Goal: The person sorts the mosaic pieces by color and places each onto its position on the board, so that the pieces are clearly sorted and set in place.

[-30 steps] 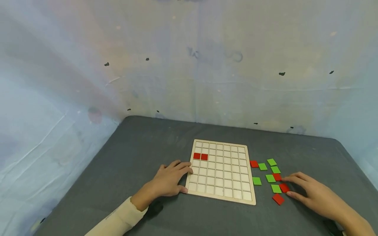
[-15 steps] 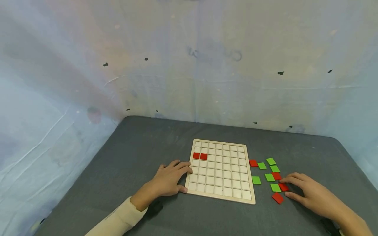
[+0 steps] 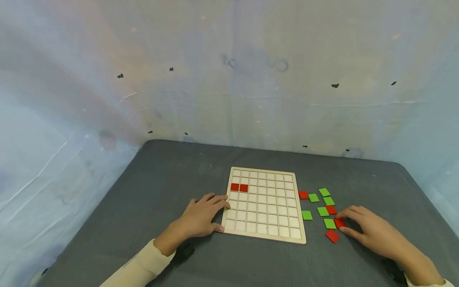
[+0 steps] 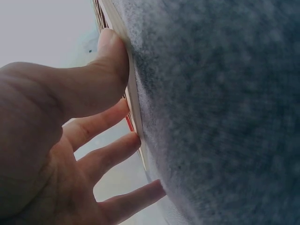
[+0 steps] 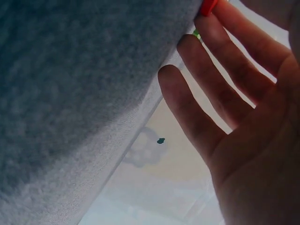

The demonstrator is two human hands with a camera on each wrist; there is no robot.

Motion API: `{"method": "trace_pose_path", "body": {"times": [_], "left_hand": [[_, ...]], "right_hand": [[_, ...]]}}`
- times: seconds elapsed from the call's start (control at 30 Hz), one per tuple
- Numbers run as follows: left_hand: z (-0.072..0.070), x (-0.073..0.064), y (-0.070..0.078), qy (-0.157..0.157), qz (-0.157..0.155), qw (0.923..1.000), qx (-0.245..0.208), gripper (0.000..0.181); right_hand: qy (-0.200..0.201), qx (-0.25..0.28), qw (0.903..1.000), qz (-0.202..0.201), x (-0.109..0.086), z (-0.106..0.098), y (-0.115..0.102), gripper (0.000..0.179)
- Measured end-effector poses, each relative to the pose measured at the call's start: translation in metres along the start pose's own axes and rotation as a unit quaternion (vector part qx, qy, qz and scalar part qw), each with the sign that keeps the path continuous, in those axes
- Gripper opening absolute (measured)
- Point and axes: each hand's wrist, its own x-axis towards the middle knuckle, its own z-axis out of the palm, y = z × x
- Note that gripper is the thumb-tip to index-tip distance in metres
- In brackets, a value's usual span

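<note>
A pale wooden grid board (image 3: 266, 236) lies on the grey table with two red tiles side by side in its third row at the left. My left hand (image 3: 202, 216) rests against the board's left edge, fingers spread and thumb near the front corner; the left wrist view has its thumb (image 4: 112, 61) pressing the board's rim. To the right of the board, my right hand (image 3: 374, 231) pinches a red square tile (image 3: 339, 223) between thumb and fingers. That red tile (image 5: 208, 6) also shows at the fingertips in the right wrist view, partly cut off by the frame.
Several loose tiles lie between the board and my right hand, among them a green tile (image 3: 330, 223), a red tile (image 3: 332, 236) and another green tile (image 3: 306, 215). A pale cloth (image 3: 265, 79) hangs behind the grey table (image 3: 186, 167).
My right thumb and fingers have closed in on the red tile. The whole head view has shifted slightly left and up. My left hand stays at the board's edge.
</note>
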Motion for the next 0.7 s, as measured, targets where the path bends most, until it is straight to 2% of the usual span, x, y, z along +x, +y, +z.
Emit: {"method": "trace_pose_path", "body": {"times": [0.1, 0.3, 0.7], "left_hand": [[-0.0015, -0.0003, -0.0001, 0.001, -0.001, 1.0000, -0.002, 0.057], [-0.0014, -0.0013, -0.0002, -0.002, -0.004, 1.0000, -0.004, 0.057], [-0.0003, -0.0007, 0.0003, -0.004, -0.007, 0.9999, -0.006, 0.057]], "right_hand": [[0.005, -0.001, 1.0000, -0.005, -0.0002, 0.0004, 0.0001, 0.027], [-0.012, 0.010, 0.9998, -0.013, -0.0037, 0.0021, 0.0014, 0.034], [0.016, -0.001, 0.9986, -0.051, -0.0067, 0.0038, 0.0059, 0.036]]}}
